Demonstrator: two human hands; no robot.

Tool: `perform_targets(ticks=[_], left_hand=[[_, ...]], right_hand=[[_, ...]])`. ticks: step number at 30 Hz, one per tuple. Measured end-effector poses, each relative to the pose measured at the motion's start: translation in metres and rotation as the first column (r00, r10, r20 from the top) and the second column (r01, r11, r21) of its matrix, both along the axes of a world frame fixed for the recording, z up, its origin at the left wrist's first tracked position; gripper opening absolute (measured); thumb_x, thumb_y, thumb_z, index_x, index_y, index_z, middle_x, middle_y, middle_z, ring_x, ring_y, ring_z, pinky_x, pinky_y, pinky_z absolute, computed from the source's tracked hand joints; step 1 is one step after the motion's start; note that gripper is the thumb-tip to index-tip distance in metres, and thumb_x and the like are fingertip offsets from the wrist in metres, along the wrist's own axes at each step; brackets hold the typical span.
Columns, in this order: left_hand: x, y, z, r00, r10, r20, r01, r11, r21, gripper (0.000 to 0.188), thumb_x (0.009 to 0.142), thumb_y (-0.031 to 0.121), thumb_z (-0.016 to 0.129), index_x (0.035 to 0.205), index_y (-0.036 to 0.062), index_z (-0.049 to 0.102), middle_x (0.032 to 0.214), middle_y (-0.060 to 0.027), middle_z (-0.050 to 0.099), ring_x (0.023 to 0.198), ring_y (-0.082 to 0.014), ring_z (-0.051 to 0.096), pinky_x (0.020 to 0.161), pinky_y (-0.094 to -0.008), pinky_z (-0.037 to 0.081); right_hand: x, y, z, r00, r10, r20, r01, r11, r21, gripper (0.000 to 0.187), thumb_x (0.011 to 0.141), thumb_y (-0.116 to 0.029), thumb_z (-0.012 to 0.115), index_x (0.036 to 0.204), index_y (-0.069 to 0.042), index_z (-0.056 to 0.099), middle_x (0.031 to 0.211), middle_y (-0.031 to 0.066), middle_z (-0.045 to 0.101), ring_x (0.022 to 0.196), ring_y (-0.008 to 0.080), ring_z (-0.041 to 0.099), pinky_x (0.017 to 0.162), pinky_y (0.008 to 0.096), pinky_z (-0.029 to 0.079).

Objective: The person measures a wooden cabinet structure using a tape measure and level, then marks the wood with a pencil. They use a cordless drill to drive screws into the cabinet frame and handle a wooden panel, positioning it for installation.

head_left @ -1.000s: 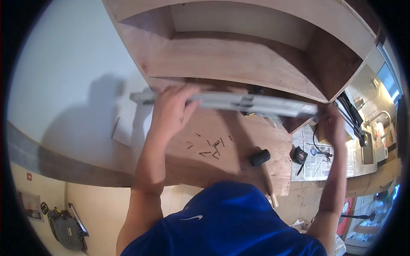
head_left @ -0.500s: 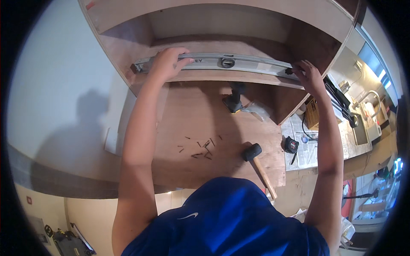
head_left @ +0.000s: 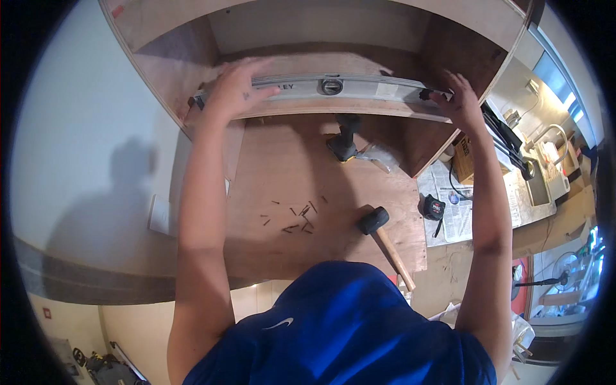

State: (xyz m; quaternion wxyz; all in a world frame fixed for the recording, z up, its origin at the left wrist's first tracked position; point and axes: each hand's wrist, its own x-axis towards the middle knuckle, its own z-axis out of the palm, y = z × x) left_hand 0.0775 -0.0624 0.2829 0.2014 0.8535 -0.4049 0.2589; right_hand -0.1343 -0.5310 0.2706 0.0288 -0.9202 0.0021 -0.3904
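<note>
The grey spirit level (head_left: 362, 88) rests along the far shelf (head_left: 346, 108). The left hand (head_left: 232, 91), grip spread, is at the level's left part; the right hand (head_left: 463, 106), grip also spread, is at its right end. Nearer, a mallet (head_left: 375, 221) lies right of scattered fasteners (head_left: 305, 210).

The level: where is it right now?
In the head view, the level runs across upper centre along the front of the shelf, left hand near its left end, right hand near its right.
</note>
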Motion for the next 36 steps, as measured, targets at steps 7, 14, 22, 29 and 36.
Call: perform_targets(ticks=[7, 14, 22, 29, 36], left_hand=[[-0.051, 0.052, 0.023, 0.996, 0.014, -0.087, -0.041, 0.95, -0.31, 0.063, 0.09, 0.028, 0.084, 0.147, 0.0127, 0.062, 0.152, -0.0126, 0.059, 0.143, -0.0289, 0.052, 0.12, -0.0408, 0.039], [-0.062, 0.086, -0.011, 0.978, -0.037, -0.203, -0.057, 0.898, -0.437, 0.056, 0.096, 0.027, 0.079, 0.146, 0.0077, 0.063, 0.144, -0.0129, 0.066, 0.135, -0.0253, 0.059, 0.116, -0.0379, 0.042], [-0.075, 0.098, -0.039, 0.952, 0.125, -0.278, -0.225, 0.903, -0.366, 0.052, 0.096, 0.025, 0.078, 0.143, 0.0067, 0.065, 0.14, -0.0131, 0.068, 0.134, -0.0256, 0.06, 0.117, -0.0384, 0.042], [-0.08, 0.105, -0.07, 0.934, 0.025, -0.356, -0.191, 0.877, -0.441, 0.051, 0.093, 0.02, 0.08, 0.139, 0.0049, 0.066, 0.136, -0.0118, 0.071, 0.127, -0.0245, 0.065, 0.11, -0.0369, 0.047], [-0.082, 0.094, -0.125, 0.859, -0.158, -0.487, -0.13, 0.853, -0.505, 0.046, 0.098, 0.014, 0.075, 0.141, 0.0006, 0.063, 0.134, -0.0127, 0.07, 0.123, -0.0217, 0.066, 0.109, -0.0366, 0.049]], right_hand=[[-0.06, 0.022, 0.006, 0.988, 0.058, 0.146, -0.086, 0.978, 0.188, 0.051, 0.095, -0.028, 0.081, 0.14, -0.01, 0.066, 0.137, 0.0117, 0.065, 0.124, 0.0266, 0.065, 0.105, 0.0375, 0.05], [-0.092, 0.027, -0.032, 0.991, 0.014, 0.131, -0.058, 0.94, 0.335, 0.043, 0.098, -0.026, 0.078, 0.137, -0.009, 0.068, 0.136, 0.0111, 0.065, 0.114, 0.0227, 0.067, 0.1, 0.0366, 0.053], [-0.106, 0.056, -0.1, 0.982, -0.003, 0.191, -0.074, 0.916, 0.395, 0.038, 0.095, -0.019, 0.08, 0.129, -0.005, 0.07, 0.129, 0.0123, 0.064, 0.114, 0.0222, 0.064, 0.094, 0.034, 0.053], [-0.123, 0.122, -0.217, 0.999, 0.031, 0.038, -0.049, 0.724, 0.688, 0.031, 0.095, -0.009, 0.076, 0.125, -0.003, 0.068, 0.121, 0.0082, 0.065, 0.101, 0.018, 0.061, 0.081, 0.0297, 0.053], [-0.177, 0.134, -0.289, 0.936, 0.034, -0.351, 0.267, 0.583, 0.767, 0.035, 0.096, -0.024, 0.077, 0.124, -0.003, 0.072, 0.113, 0.0147, 0.067, 0.096, 0.0238, 0.067, 0.074, 0.0367, 0.056]])
